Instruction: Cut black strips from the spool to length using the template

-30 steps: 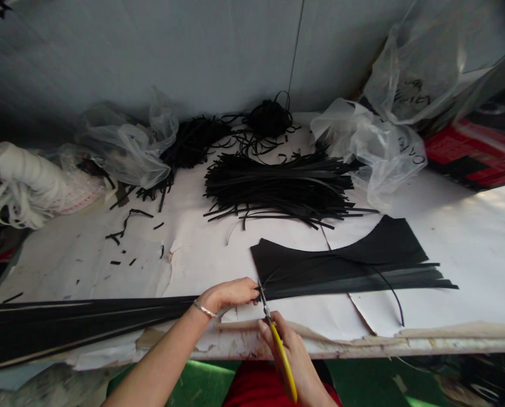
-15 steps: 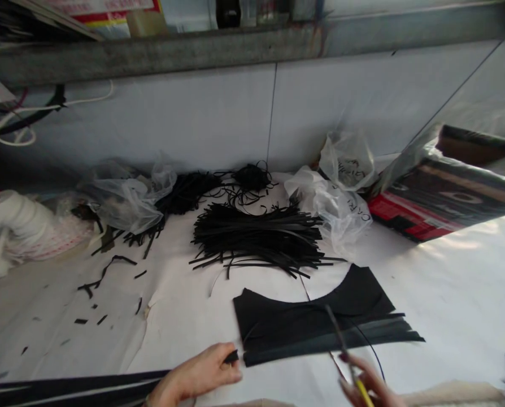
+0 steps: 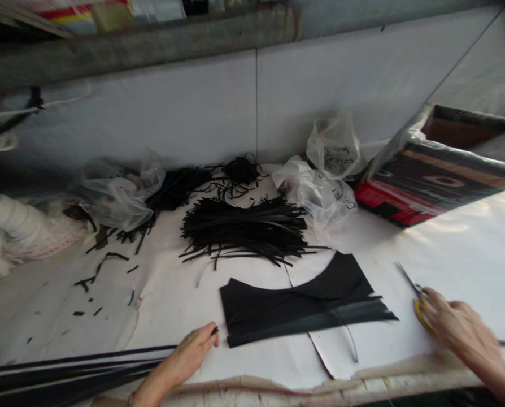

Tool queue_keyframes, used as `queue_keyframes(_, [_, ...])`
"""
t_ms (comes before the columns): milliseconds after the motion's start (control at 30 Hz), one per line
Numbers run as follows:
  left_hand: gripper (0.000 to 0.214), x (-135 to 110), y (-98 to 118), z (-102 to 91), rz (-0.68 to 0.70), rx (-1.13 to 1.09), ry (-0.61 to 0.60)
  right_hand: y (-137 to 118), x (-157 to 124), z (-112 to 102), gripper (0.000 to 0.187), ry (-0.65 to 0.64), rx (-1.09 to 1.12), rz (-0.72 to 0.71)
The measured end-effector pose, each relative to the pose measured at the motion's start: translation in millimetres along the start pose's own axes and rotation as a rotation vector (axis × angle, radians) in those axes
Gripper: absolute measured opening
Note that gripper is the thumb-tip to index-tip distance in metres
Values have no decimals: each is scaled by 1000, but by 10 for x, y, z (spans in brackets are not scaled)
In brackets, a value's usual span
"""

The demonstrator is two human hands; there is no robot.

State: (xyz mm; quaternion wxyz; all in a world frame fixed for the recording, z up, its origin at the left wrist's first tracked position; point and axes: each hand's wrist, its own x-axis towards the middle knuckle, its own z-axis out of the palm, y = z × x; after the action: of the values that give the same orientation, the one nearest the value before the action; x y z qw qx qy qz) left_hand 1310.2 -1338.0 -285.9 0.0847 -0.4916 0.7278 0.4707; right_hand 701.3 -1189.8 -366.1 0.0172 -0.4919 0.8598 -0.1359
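My left hand (image 3: pixel 190 355) rests on the white table near the front edge, its fingers pinched on the end of a bundle of long black strips (image 3: pixel 66 370) that runs off to the left. My right hand (image 3: pixel 456 325) is far to the right, low over the table, closed on yellow-handled scissors (image 3: pixel 416 297) whose blades point up and left. Between the hands lies a flat black sheet (image 3: pixel 295 305) with a curved top edge and cut strips along its lower side.
A heap of cut black strips (image 3: pixel 242 229) lies behind the sheet. Clear plastic bags (image 3: pixel 117 198) and a white bag (image 3: pixel 316 189) sit at the back by the wall. A red and black box (image 3: pixel 439 181) stands at the right. White tape rolls (image 3: pixel 19 229) are at the left.
The scissors have left the cut and my right hand has swung them out to the right. My left hand has drawn the long strips apart from the black sheet. The view has tilted upward.
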Motion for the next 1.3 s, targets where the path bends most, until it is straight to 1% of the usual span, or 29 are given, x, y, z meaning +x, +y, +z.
queue_keyframes(33, [35,7,-32,28,3,-12,19,-176,-29,-67,51,-17,-124,67])
queue_keyframes(100, [35,22,-88,79,6,-43,51,-570,-101,-154,53,-32,-153,17])
queue_keyframes(167, [35,24,-112,112,-5,-72,69,-982,-203,-175,49,-107,-72,-82])
queue_keyframes(200, [36,18,-108,120,-15,-81,71,-1185,-266,-172,47,-179,33,-134])
queue_keyframes(233, [37,7,-96,123,-27,-86,71,-1378,-332,-165,47,-223,98,-182])
queue_keyframes(300, [40,-18,-56,120,-50,-84,75,-1721,-448,-151,50,-219,122,-265])
queue_keyframes(333, [40,-30,-34,117,-60,-78,82,-1863,-484,-146,52,-189,95,-316])
queue_keyframes(400, [41,-46,1,110,-70,-60,102,-2079,-497,-140,56,-153,46,-427])
queue_keyframes(433, [40,-51,13,108,-67,-52,110,-2156,-478,-137,57,-165,35,-481])
queue_keyframes(500, [39,-59,28,106,-52,-38,119,-2254,-421,-128,58,-243,32,-576])
queue_keyframes(567, [37,-68,38,106,-50,-31,120,-2294,-383,-112,60,-318,18,-641])
queue_keyframes(600, [37,-73,43,108,-51,-31,121,-2298,-382,-100,60,-333,-4,-666])
queue_keyframes(767, [34,-92,57,121,-37,-51,119,-2269,-500,-14,57,-308,-173,-716])
queue_keyframes(833, [32,-100,61,125,-29,-50,117,-2279,-548,16,47,-316,-222,-724])
queue_keyframes(967, [30,-131,86,129,-28,-40,121,-2341,-607,60,20,-336,-249,-753])
queue_keyframes(1033, [29,-149,96,135,-30,-40,121,-2358,-633,89,15,-328,-253,-771])
queue_keyframes(1133, [29,-167,89,149,-23,-53,116,-2346,-677,151,15,-314,-255,-805])
queue_keyframes(1300, [29,-202,72,155,-26,-68,126,-2287,-739,241,23,-264,-269,-853])
